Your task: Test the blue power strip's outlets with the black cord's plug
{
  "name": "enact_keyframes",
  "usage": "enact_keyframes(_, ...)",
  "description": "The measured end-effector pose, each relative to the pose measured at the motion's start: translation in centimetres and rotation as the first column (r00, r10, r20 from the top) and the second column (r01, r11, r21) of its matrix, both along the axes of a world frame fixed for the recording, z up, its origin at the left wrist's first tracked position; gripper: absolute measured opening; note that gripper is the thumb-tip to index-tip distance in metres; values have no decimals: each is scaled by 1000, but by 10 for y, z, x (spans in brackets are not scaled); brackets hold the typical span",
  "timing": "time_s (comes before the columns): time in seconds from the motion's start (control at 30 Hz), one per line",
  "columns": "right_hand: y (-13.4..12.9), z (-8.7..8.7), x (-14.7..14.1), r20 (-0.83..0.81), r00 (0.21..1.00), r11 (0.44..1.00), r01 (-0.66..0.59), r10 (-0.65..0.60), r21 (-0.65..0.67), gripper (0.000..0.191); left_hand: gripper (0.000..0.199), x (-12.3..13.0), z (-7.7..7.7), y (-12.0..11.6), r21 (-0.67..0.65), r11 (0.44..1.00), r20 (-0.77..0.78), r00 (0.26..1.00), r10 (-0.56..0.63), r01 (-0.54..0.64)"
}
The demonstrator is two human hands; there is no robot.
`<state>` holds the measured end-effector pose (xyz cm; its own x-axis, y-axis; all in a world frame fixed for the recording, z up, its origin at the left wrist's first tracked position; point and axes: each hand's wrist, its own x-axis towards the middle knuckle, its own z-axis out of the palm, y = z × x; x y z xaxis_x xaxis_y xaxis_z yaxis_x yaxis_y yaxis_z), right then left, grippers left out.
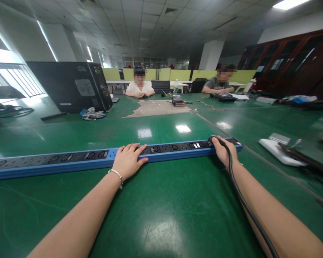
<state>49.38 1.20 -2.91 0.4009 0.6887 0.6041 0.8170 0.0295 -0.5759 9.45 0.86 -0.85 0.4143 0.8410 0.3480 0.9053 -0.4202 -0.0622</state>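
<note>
A long blue and black power strip (80, 166) with rows of sockets lies across the green table. My left hand (127, 161) rests on its middle, fingers spread over the top and thumb along the near side. Toward the right end, my right hand (224, 152) is closed on a black plug (210, 141), which sits at the strip's top face. Whether its pins are in a socket is hidden. From the plug a thick black cable (239, 193) runs over my right wrist and down along the forearm.
A black computer case (70, 86) stands at the back left, with work gloves (92, 114) beside it. Across the table sit two people (140, 87). A bottle (176, 87) and a round metal device (177, 100) stand farther back. A white device (280, 152) lies at right.
</note>
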Motion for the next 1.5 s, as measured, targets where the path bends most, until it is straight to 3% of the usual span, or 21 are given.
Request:
enact_keyframes(0.13, 0, 2, -6, -16, 999, 999, 52, -52, 2, 38, 51, 0, 0, 0, -1, 1000, 3, 1000, 0, 0)
enact_keyframes(0.47, -4, -4, -11, 216, 973, 989, 101, -76, -110, 40, 51, -1, -2, 1, 1, 1000, 14, 1000, -4, 4)
enact_keyframes(0.7, -7, -7, -14, 227, 970, 989, 109, -83, -104, 42, 51, 0, -2, -1, -5, 1000, 8, 1000, 5, -5)
enact_keyframes(0.93, -4, -8, -22, 97, 990, 993, 108, -104, -38, 40, 51, 0, -1, -1, 5, 1000, 9, 1000, 7, -7)
enact_keyframes(1.1, -8, 6, -29, -203, 977, 976, 108, -69, 189, 47, 51, 0, 0, -1, 2, 1000, 3, 1000, 4, -4)
enact_keyframes(1.17, -11, 13, -40, -255, 967, 973, 58, 1, 224, 48, 51, 0, 0, 0, 7, 1000, 3, 1000, 1, -1)
enact_keyframes(1.33, -10, 20, -87, -230, 939, 967, -246, 256, 72, 42, 51, -1, -1, 0, 16, 1000, 6, 1000, -1, 1)
enact_keyframes(1.5, -10, 20, -116, -132, 956, 956, -275, 262, -100, 35, 51, -1, -3, 0, 12, 1000, 10, 1000, -3, 3)
